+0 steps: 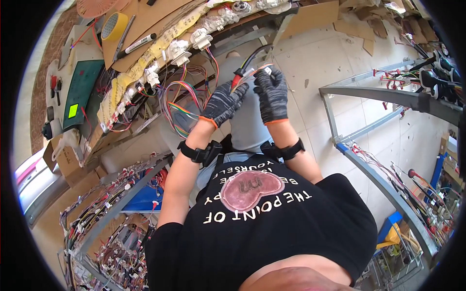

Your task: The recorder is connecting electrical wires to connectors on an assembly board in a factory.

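Grey-and-black knit gloves with orange cuffs cover both hands, which are raised over my lap. My left hand (225,102) is closed around a wire harness, with multicoloured wires (180,89) looping out on its left. Just above its fingers are a red sleeve (236,80) and a black cable (251,58) that curves up to the right. My right hand (272,94) is beside it, fingers curled at the loose wire ends. A small white connector (267,71) shows at its fingertips; the exact grip is partly hidden.
A cardboard-covered bench (167,19) carries white connectors (178,52), a marker (141,42) and a yellow tape roll (114,26). Metal frame racks (374,94) hung with wires stand at right. More harnesses (121,252) hang at lower left. A cardboard box (68,162) sits at left.
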The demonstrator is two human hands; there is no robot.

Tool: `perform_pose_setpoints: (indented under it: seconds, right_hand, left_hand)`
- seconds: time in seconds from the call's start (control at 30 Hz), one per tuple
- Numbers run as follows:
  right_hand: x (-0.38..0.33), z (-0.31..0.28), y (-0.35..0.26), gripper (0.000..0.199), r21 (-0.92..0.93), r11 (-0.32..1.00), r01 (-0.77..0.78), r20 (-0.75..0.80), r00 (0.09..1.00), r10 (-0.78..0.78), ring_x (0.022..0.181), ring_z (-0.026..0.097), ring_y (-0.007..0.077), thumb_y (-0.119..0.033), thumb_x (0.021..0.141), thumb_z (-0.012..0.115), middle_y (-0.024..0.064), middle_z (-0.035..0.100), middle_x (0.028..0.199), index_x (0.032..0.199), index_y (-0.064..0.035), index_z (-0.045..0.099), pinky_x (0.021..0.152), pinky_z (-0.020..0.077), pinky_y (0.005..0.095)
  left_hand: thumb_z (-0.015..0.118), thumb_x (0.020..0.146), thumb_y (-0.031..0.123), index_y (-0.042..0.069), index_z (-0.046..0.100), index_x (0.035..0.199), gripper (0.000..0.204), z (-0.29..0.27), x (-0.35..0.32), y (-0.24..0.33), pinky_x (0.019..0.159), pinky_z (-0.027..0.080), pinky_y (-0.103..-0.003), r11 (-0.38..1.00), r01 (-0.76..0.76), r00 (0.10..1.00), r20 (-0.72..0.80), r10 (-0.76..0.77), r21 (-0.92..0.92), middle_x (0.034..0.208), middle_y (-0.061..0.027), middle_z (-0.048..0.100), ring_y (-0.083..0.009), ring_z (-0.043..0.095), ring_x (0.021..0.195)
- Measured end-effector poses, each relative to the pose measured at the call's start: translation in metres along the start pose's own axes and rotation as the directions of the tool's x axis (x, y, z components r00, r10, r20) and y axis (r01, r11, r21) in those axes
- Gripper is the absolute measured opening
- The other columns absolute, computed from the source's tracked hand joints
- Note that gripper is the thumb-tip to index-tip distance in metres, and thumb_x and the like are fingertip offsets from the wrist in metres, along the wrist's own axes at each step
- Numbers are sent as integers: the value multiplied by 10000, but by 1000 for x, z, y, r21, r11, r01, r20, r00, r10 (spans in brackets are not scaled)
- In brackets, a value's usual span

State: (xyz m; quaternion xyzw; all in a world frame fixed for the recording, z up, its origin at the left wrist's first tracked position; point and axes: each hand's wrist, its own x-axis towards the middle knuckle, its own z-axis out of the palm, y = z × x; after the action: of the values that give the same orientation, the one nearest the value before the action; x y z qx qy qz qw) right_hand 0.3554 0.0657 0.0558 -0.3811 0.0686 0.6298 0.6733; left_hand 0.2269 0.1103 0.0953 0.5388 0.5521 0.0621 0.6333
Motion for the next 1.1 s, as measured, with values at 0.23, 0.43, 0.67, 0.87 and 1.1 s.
perform_pose_setpoints:
  seconds: [0.23,0.43,0.67,0.87,1.1]
  right_hand:
    - [-12,59,-26,221,-669,338,662,445,721,-532,772,594,138,9,832,534,79,600,915,1048,-26,497,693,479,251]
    - [33,76,-21,177,-475,670,571,442,813,-380,714,578,120,-54,869,506,90,597,836,1028,-24,433,619,471,233]
    - [52,94,-15,157,-537,570,622,473,781,-407,713,567,101,-34,841,534,64,581,794,976,-13,458,641,477,252]
    - [37,100,-61,144,-596,-216,773,745,433,-507,622,569,103,-158,852,571,99,583,733,848,-23,524,541,455,251]
    - [32,-1,-50,417,32,960,-279,558,802,215,616,561,97,-367,826,596,28,617,774,1085,-44,553,605,456,303]
  left_hand:
    - [595,820,303,35,558,893,280,-11,29,-37,514,407,-294,868,-331,923,-65,380,370,670,-66,559,-169,522,574]
    - [601,801,189,-1,549,1002,282,-17,31,-17,722,447,-344,832,-395,896,-37,443,389,895,-178,598,-296,571,830]
    - [500,831,74,34,542,1065,241,-26,11,12,773,448,-354,647,-478,819,35,573,593,1029,-174,556,-281,548,967]
    - [504,760,98,-39,480,1159,422,-24,26,-32,890,401,-384,-242,-199,523,311,793,950,1123,-164,517,-286,490,1074]
    - [513,827,178,10,524,989,233,-38,-3,20,588,432,-326,259,-611,586,208,783,748,765,-88,517,-206,523,682]
